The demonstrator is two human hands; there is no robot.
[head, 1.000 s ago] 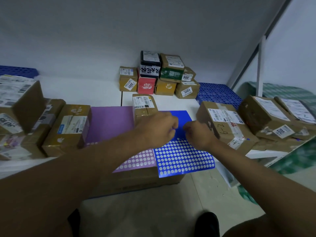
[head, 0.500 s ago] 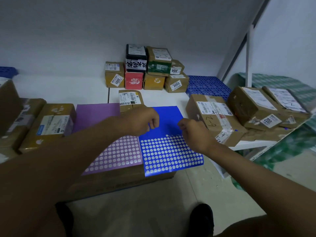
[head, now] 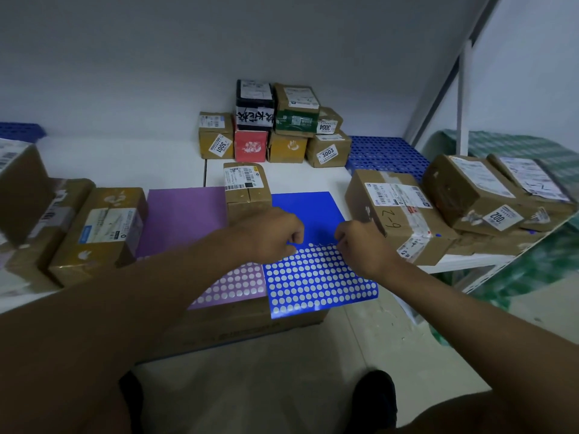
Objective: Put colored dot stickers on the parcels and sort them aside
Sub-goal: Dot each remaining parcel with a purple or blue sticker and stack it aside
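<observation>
A blue sticker sheet (head: 316, 283) lies on a flat carton (head: 238, 327), beside a purple sticker sheet (head: 185, 220). On both sheets the near part is full of pale dots. My left hand (head: 272, 233) has its fingers curled, with the tips down on the blue sheet at the top row of dots. My right hand (head: 360, 245) is curled the same way and pinches at that row from the right; I cannot see a sticker between the fingers. A small brown parcel (head: 246, 186) with a barcode label stands just beyond my left hand.
Labelled parcels (head: 275, 133) are stacked at the back by the wall. More parcels sit left (head: 100, 230) and right (head: 398, 214), (head: 479, 189) on the white shelf (head: 125, 164). A blue pallet (head: 385, 155) lies at the back right. My shoes (head: 372, 399) and the floor are below.
My hands were touching over the blue sheet and have drawn apart, left hand going left and right hand going right. Both stay low on the sheet.
</observation>
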